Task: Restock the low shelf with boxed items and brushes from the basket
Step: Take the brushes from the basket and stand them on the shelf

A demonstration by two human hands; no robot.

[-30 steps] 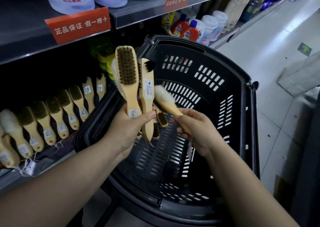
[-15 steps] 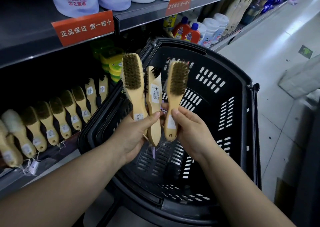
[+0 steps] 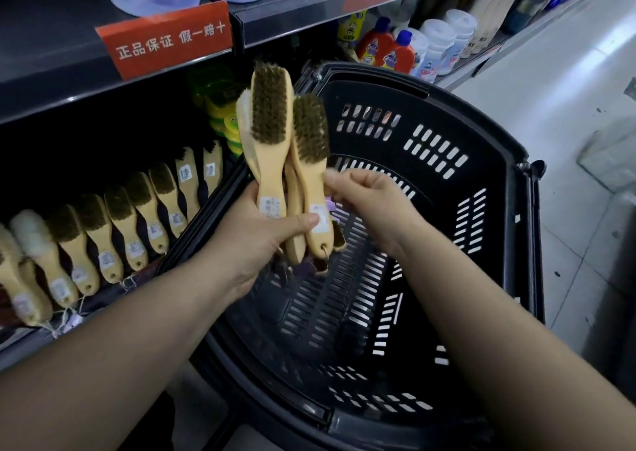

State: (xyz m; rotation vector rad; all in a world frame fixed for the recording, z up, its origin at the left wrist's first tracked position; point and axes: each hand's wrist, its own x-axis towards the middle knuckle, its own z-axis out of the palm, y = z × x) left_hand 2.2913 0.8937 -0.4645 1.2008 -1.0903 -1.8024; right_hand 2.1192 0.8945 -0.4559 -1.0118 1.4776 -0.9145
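My left hand (image 3: 254, 240) grips a bundle of wooden-handled brushes (image 3: 270, 113) upright over the black plastic basket (image 3: 481, 120). The bristles face me, and the front brush (image 3: 309, 130) sits lower than the tall one. My right hand (image 3: 375, 202) hovers just right of the bundle with relaxed fingers, its blurred fingertips at the front brush's handle, holding nothing. A row of matching brushes (image 3: 103, 230) lies along the low shelf (image 3: 20, 340) at the left. Something small and dark shows in the basket behind the bundle.
An orange sign (image 3: 168, 41) hangs on the upper shelf edge. Yellow-green packs (image 3: 223, 113) sit behind the brush row. Red bottles (image 3: 385, 51) and white tubs stand further along. The pale aisle floor (image 3: 550, 89) runs to the right.
My right hand passed the brush it held into the left hand's bundle and let go. The bundle has risen slightly and shifted left.
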